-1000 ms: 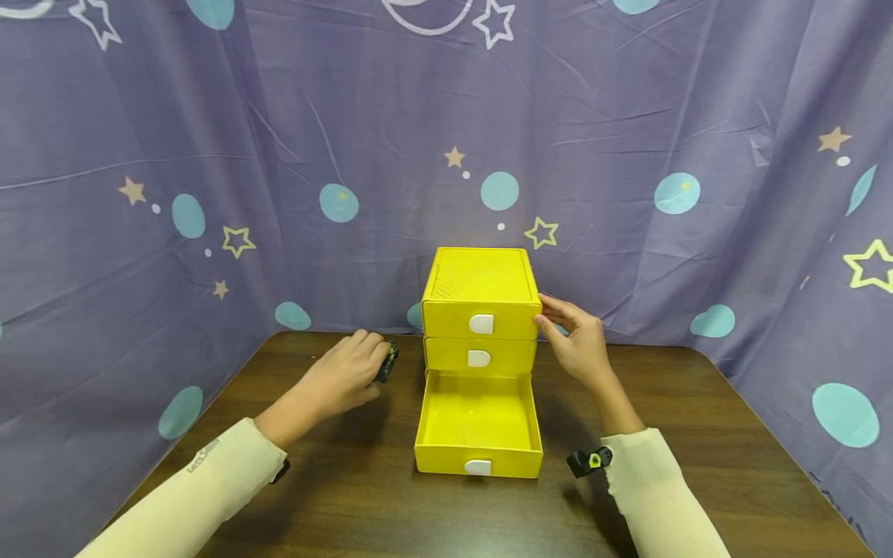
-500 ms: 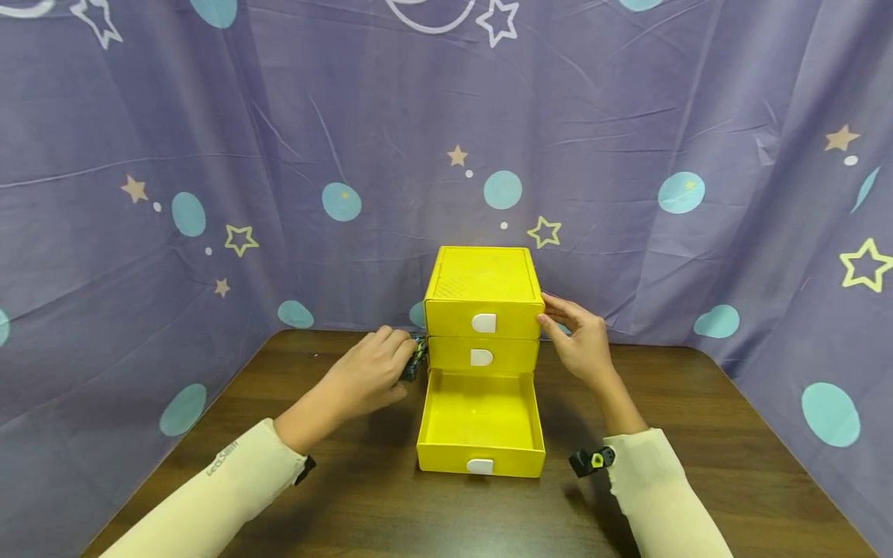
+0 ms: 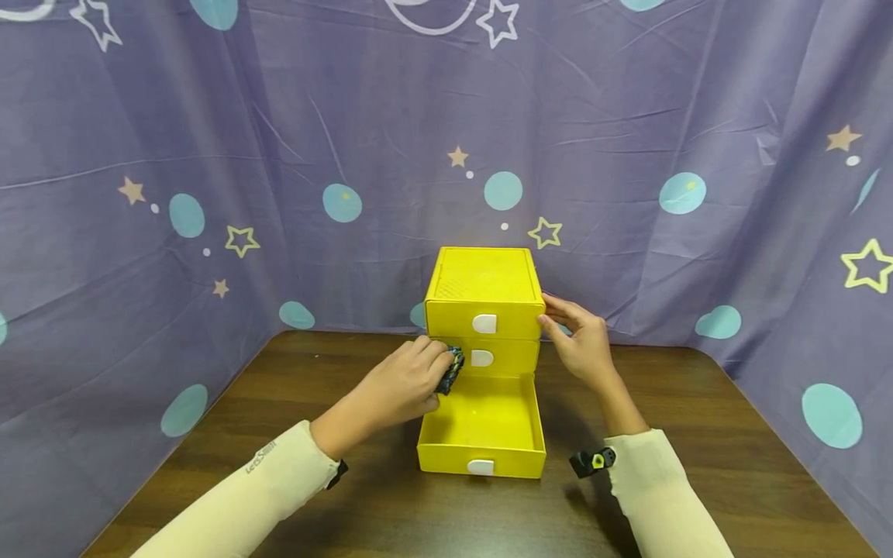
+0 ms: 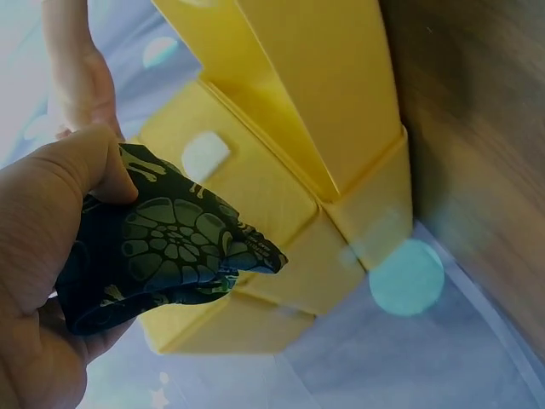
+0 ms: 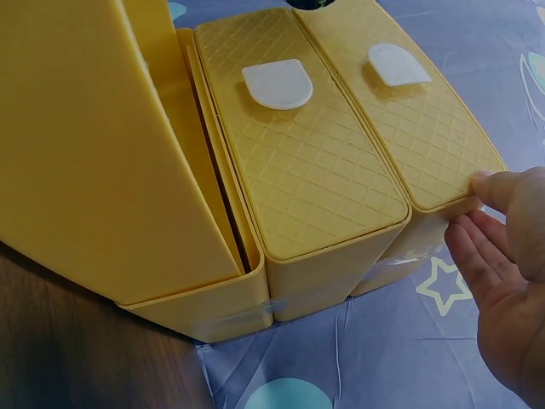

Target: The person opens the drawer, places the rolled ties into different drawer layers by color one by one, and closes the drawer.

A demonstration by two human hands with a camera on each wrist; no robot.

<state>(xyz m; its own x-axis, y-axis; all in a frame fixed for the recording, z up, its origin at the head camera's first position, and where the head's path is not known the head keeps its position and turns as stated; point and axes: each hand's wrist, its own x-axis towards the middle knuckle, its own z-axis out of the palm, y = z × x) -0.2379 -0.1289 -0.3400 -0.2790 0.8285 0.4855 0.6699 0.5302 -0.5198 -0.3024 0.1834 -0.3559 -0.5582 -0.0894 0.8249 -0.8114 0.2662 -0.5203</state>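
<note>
A folded dark cloth (image 4: 174, 247) printed with pale bones and a round flower-like figure is pinched between the thumb and fingers of my left hand (image 3: 405, 380). In the head view this cloth (image 3: 450, 370) overlaps the left part of the middle drawer, above the back of the pulled-out bottom drawer (image 3: 446, 459). That drawer belongs to a yellow three-drawer box (image 3: 488, 275) with white tabs; its upper two drawers are closed. My right hand (image 3: 584, 345) touches the box's upper right corner, thumb at the front edge and fairly straight fingers along the side.
The box stands on a dark wooden table (image 3: 670, 434), near its back edge. Behind and on both sides hangs a purple curtain (image 3: 586, 116) with stars and circles. A black wrist device (image 3: 591, 463) sticks out below the right sleeve.
My left hand has carried the cloth rightward, from beside the box to in front of it, over the bottom drawer's left rear. My right hand stays at the corner; the drawers stand as before.
</note>
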